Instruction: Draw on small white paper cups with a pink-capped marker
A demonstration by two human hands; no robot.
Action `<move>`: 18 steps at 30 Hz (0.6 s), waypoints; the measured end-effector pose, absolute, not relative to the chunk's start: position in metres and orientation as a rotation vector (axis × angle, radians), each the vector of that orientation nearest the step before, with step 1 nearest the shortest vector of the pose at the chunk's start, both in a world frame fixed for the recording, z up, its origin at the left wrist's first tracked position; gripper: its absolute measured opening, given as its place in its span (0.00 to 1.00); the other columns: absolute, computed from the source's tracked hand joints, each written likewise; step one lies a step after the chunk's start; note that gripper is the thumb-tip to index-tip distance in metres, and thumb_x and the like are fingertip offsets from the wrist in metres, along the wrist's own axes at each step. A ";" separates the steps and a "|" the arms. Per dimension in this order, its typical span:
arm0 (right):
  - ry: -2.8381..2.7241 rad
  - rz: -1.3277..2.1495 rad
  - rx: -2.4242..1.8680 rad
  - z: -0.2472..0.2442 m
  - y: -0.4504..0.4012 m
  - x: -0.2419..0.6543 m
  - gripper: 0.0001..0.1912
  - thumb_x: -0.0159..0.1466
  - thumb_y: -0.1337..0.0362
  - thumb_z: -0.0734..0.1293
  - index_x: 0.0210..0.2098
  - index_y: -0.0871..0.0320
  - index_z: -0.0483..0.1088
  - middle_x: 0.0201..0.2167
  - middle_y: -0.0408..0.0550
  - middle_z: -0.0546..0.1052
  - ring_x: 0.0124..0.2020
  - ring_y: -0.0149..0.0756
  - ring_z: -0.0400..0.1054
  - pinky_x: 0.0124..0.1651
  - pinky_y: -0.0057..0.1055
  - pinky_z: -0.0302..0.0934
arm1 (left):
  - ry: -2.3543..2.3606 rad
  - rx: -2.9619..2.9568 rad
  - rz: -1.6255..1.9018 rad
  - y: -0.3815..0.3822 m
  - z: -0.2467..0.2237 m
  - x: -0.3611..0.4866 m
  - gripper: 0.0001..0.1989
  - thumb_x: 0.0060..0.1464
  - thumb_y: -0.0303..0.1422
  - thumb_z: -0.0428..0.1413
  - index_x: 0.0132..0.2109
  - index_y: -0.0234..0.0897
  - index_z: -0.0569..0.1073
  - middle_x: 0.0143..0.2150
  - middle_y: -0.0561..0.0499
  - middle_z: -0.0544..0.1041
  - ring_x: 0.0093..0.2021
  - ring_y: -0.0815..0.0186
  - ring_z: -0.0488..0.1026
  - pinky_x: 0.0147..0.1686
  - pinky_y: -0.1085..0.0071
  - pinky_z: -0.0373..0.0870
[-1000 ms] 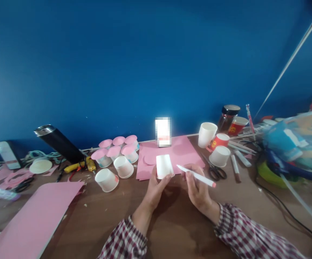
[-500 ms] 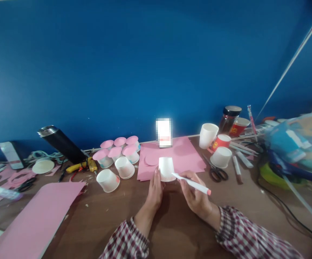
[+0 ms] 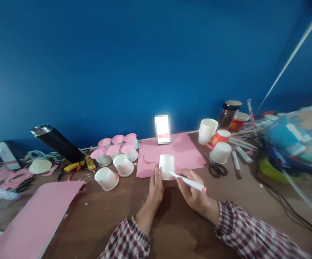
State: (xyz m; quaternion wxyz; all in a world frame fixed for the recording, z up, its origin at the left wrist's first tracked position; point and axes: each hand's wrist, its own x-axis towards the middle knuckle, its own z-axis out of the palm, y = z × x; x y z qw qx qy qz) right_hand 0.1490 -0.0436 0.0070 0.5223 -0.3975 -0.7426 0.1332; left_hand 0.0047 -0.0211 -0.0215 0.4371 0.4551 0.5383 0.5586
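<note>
A white paper cup (image 3: pixel 167 166) stands upside down in front of me, at the near edge of pink paper sheets (image 3: pixel 188 153). My left hand (image 3: pixel 156 187) grips the cup's left side, fingers together against it. In my right hand (image 3: pixel 195 192) is a white marker (image 3: pixel 191 182) with a red end cap. Its tip points left and meets the lower right of the cup's wall; whether it leaves a mark cannot be made out. A pink paper disc (image 3: pixel 151 156) lies on the sheets behind the cup.
Several white cups (image 3: pixel 106 178), some topped with pink discs (image 3: pixel 130 137), stand left. Scissors (image 3: pixel 217 169), more cups (image 3: pixel 220 153) and pens (image 3: pixel 237 163) lie right. A black flask (image 3: pixel 57 142) leans behind a yellow glue gun (image 3: pixel 75 166). Pink card (image 3: pixel 37 219) covers the near left.
The marker's tip has moved slightly left, onto the cup's wall, with my right hand following. My left hand stays at the cup. The whole view has shifted a little.
</note>
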 end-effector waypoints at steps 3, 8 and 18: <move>-1.796 0.286 -0.930 0.007 -0.044 0.148 0.06 0.64 0.71 0.62 0.40 0.56 0.65 0.32 0.47 0.72 0.33 0.35 0.68 0.37 0.32 0.64 | 1.288 1.101 1.353 -0.021 -0.020 0.005 0.26 0.59 0.50 0.43 0.47 0.32 0.72 0.43 0.39 0.76 0.44 0.59 0.74 0.43 0.67 0.72; -1.801 0.278 -0.920 0.007 -0.044 0.147 0.06 0.64 0.71 0.61 0.41 0.56 0.65 0.32 0.47 0.72 0.34 0.36 0.68 0.38 0.32 0.64 | 1.320 1.100 1.339 -0.023 -0.012 0.006 0.28 0.56 0.53 0.44 0.43 0.32 0.72 0.38 0.41 0.76 0.39 0.59 0.74 0.39 0.67 0.72; -1.800 0.307 -0.934 0.007 -0.044 0.147 0.05 0.65 0.69 0.61 0.40 0.56 0.66 0.32 0.48 0.73 0.34 0.36 0.69 0.38 0.32 0.64 | 1.392 1.113 1.348 -0.024 -0.012 0.005 0.27 0.56 0.52 0.46 0.43 0.32 0.72 0.38 0.40 0.77 0.43 0.57 0.73 0.43 0.64 0.71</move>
